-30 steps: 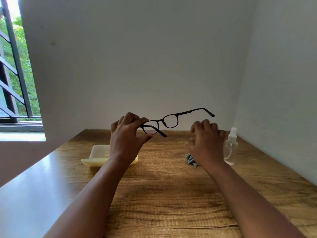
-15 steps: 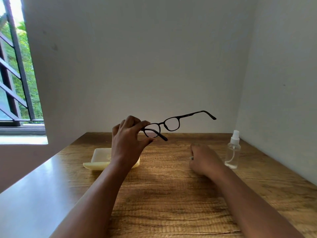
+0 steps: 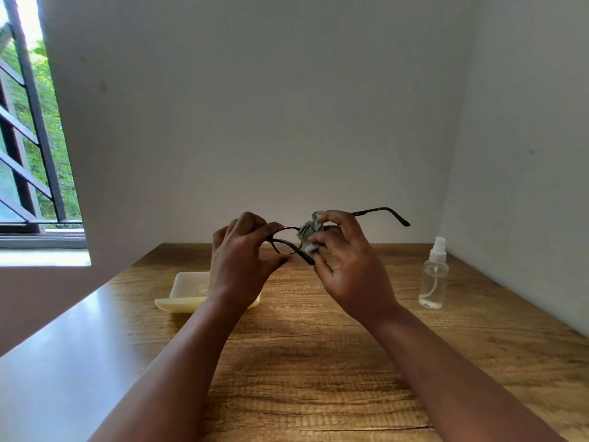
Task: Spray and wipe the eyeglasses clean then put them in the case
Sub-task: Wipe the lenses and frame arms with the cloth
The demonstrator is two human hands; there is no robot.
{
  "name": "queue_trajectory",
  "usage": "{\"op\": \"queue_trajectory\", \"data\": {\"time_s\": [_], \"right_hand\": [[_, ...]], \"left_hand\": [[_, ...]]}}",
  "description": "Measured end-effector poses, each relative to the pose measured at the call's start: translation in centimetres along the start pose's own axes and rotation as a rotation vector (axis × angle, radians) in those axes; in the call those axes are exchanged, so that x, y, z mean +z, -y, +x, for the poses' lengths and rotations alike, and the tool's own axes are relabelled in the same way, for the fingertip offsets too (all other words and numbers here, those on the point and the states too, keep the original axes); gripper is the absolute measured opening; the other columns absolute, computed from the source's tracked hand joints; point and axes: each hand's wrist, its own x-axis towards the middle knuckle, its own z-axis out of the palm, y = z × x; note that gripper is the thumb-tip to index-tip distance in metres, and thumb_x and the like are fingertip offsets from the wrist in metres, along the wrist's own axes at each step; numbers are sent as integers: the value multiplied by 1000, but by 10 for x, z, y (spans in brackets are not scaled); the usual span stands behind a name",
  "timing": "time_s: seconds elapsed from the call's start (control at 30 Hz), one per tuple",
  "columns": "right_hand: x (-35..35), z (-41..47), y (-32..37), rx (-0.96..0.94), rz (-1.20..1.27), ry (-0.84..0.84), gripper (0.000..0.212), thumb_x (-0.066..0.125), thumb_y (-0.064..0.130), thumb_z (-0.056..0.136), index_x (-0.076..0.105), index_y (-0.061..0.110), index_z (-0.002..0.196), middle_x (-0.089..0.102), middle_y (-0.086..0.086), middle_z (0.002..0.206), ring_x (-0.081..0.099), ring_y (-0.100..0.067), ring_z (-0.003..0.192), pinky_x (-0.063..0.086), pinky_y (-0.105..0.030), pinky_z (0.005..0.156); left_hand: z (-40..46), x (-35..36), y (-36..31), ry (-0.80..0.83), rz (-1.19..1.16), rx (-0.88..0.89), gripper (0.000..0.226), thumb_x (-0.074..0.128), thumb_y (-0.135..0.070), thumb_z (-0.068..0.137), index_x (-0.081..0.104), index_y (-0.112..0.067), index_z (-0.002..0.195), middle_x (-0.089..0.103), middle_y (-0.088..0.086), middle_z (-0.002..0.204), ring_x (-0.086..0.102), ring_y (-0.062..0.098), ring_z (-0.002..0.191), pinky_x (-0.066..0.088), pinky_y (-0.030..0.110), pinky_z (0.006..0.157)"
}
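While no readable labels: L hand (image 3: 242,260) pinching eyeglasses (image 3: 287,242), R hand (image 3: 347,266) w/ cloth (image 3: 310,232).

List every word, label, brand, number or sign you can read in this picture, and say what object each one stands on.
None can be read.
Spray bottle: clear, no label showing.
Case: pale mark inside, too faint to read.
Eyeglasses: specks on the temple arm, too small to read.
Cloth: no print showing.
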Motion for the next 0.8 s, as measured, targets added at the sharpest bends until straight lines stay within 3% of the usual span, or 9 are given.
{"op": "queue_trajectory", "data": {"time_s": [0.17,0.3,0.37,0.57,0.67,0.8], "right_hand": [[6,-4,-6,-20,-44,64,21,56,14,96,67,3,110,51,-4,131,62,-14,106,56,-27,80],[11,-5,0,-122,-8,212,33,53,10,95,61,5,126,48,-1,139,64,-18,103,56,-31,79],[14,-4,4,-170,-8,249,39,53,7,94,58,4,132,47,-4,143,64,-21,105,56,-34,82],[12,1,-1,-148,-209,111,36,63,2,85,65,1,121,61,-11,129,62,-25,111,49,-34,97],[10,-1,-6,-143,-250,95,31,66,1,83,69,2,114,63,-10,121,62,-25,106,44,-30,95],[10,-3,-1,-212,-172,152,35,62,0,80,65,4,115,62,-9,120,61,-24,104,49,-34,92]], "left_hand": [[-1,1,-2,0,-5,46,52,87,-38,63,71,-25,111,57,-4,98,59,19,96,46,48,85],[-2,-1,-5,-5,-6,92,49,70,-52,71,72,-23,110,58,-4,99,56,17,97,35,34,89],[-2,0,-5,-15,4,104,47,70,-49,72,72,-21,109,59,-3,99,57,18,97,33,31,88],[0,-2,-5,-20,10,83,50,80,-46,68,71,-23,112,58,-3,99,57,18,98,33,33,88],[0,-1,-6,-8,19,84,52,83,-44,65,72,-24,112,58,-3,99,57,19,99,31,32,89],[-1,-1,-7,-7,-2,82,49,81,-46,68,72,-24,111,58,-4,99,57,17,100,29,30,90]]}}
